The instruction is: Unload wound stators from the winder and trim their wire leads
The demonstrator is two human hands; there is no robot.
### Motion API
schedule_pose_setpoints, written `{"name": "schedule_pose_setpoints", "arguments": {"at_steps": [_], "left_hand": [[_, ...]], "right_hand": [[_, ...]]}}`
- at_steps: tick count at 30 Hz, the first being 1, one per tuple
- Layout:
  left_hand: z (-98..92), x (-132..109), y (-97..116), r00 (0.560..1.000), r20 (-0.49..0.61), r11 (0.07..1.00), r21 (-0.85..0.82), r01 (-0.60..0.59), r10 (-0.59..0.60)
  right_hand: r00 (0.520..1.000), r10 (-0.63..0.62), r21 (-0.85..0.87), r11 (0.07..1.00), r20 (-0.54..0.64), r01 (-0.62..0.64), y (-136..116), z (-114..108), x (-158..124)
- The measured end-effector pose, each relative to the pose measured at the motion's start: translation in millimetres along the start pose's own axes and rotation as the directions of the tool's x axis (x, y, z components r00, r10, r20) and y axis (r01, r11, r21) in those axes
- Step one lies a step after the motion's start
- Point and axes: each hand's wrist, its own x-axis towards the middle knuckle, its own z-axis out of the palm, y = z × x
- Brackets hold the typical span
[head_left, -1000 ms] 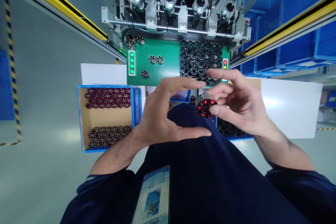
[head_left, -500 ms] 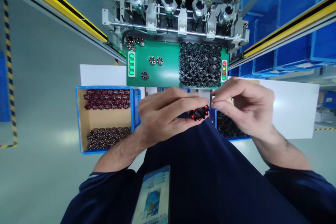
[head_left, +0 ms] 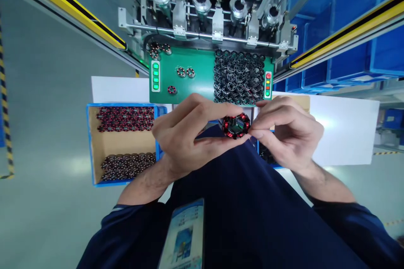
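Observation:
A wound motor stator [head_left: 225, 131] with red coils and a black ring-shaped body is tilted so that its open centre faces me. My left hand [head_left: 189, 128] is closed on it, thumb below and forefinger along the top. My right hand [head_left: 285, 130] is closed in a pinch at the stator's right edge, its thumb and forefinger touching the rim. Whatever lies between those fingertips is too small to make out. Behind the hands, a green work plate [head_left: 202, 59] carries a few loose stators [head_left: 181, 72] and a dense block of black ring parts [head_left: 238, 75].
Metal spindles [head_left: 202, 2] of a machine stand behind the plate, with button panels [head_left: 155, 76] at its sides. A blue bin [head_left: 89, 143] at left holds rows of stators. Another bin [head_left: 267, 154] with black parts is partly behind my right hand. A phone [head_left: 183, 235] is near my body.
The stator has turned to show more of its open face. My right fingertips have come in from slightly apart to touch its edge. The camera view has shifted a little.

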Motion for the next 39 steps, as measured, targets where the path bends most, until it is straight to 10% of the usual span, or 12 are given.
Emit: {"name": "schedule_pose_setpoints", "arguments": {"at_steps": [9,14,22,30,36,39], "left_hand": [[-2.9,-3,4,0.946,0.317,0.990,-0.103,0.100,-0.063],[0.7,-8,1,0.985,0.171,1.000,-0.018,-0.006,0.009],[-0.9,-19,-5,0.986,0.157,0.993,0.095,-0.073,0.057],[-2.1,-25,-6,0.975,0.212,0.987,0.131,-0.094,0.065],[-16.1,-12,6,0.958,0.275,0.995,0.036,-0.091,0.078],[-15.6,-6,-1,0.905,0.420,0.969,-0.182,0.165,-0.075]], "right_hand": [[0.976,0.216,0.063,0.974,0.019,-0.217,-11,-2,1],[0.869,0.496,0.364,0.810,-0.007,-0.459,-15,29,-14],[0.798,0.603,0.512,0.680,0.019,-0.526,-7,45,-26],[0.843,0.529,0.516,0.699,0.094,-0.496,-8,38,-19],[0.927,0.295,0.256,0.901,0.230,-0.350,-3,5,7],[0.935,0.088,-0.026,0.996,0.343,-0.084,-9,-19,32]]}}
